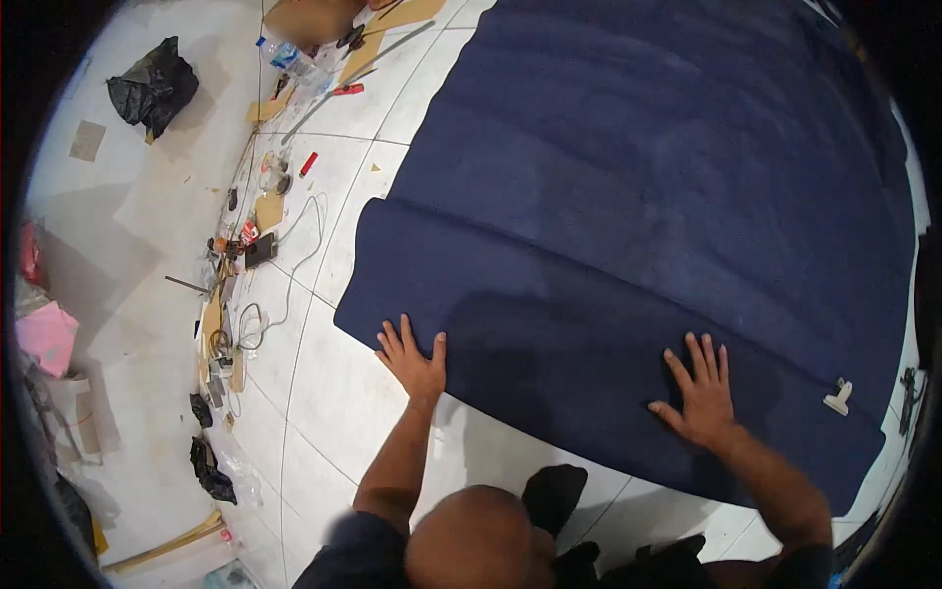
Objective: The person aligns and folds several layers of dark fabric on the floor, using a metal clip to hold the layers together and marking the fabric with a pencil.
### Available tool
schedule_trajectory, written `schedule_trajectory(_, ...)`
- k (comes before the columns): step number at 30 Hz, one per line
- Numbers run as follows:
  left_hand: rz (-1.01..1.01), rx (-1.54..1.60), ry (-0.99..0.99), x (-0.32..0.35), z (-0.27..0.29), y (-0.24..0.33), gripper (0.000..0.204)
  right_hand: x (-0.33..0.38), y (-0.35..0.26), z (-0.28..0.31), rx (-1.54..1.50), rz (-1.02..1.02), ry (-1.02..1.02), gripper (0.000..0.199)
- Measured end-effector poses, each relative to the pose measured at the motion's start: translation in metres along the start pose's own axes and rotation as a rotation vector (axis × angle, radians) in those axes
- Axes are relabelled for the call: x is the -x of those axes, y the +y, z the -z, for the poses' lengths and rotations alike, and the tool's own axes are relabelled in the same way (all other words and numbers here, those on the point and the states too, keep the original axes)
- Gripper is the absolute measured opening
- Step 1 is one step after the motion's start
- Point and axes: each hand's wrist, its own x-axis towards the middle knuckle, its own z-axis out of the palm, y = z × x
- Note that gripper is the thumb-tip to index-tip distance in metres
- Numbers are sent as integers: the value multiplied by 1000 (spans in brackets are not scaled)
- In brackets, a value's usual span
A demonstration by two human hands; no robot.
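Note:
A large dark navy sheet of cloth [667,147] is spread over the floor, with slight wrinkles. Its near part forms a strip [549,285] that looks folded over or layered, with an edge running slantwise across. My left hand [412,365] lies flat on the strip's near left border, fingers spread and thumb out. Farther right, my right hand [703,395] rests palm down on the same strip, its fingers also apart. Neither hand holds anything. A whitish clip [839,397] sits at the strip's upper edge, to the right of my right hand.
White floor tiles [324,393] surround the cloth. Along the left wall lie a phone [261,249] with a pale cable [316,236], a red lighter [309,164], a water bottle [289,59] and cardboard scraps. A black plastic bag [154,86] is at the upper left.

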Motion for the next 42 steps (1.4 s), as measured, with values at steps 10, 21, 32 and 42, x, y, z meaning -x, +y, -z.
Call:
schedule_trajectory(10, 16, -10, -93, -3, 4, 2, 71, -20, -14, -5, -98, -210, -164, 88)
schedule_trajectory(21, -42, -132, -97, -2, -10, 0, 72, -40, -43, 29, -261, -574, -244, 114)
schedule_trajectory(32, -64, -230, 201, -16, -56, -39, 72, -35, -36, 28, -445, -522, -267, 119)
schedule_trajectory(42, -714, 116, -572, -100, 132, -11, 56, -8, -21, 11, -392, -519, -250, 113)
